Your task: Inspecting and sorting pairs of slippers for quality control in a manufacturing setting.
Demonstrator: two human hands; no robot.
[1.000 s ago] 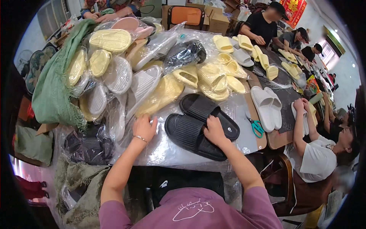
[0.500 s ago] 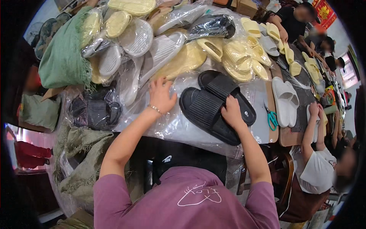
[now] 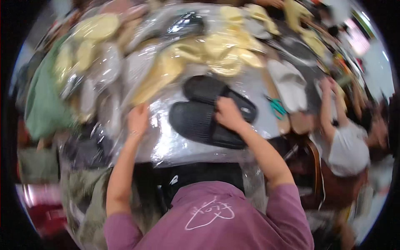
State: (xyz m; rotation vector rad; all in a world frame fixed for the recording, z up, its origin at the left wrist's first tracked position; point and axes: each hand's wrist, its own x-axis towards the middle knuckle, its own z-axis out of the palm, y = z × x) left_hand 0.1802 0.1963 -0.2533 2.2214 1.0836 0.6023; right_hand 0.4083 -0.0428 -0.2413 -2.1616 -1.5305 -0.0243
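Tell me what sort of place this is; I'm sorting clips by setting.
Probably a slipper packing workshop: black slippers under the right hand, heaps of bagged yellow slippers, and a co-worker at the same table.

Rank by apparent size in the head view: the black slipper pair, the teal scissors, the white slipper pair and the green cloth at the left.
1. green cloth
2. black slipper pair, under the right hand
3. white slipper pair, though it lies farther from the camera, so this rank is unsure
4. teal scissors
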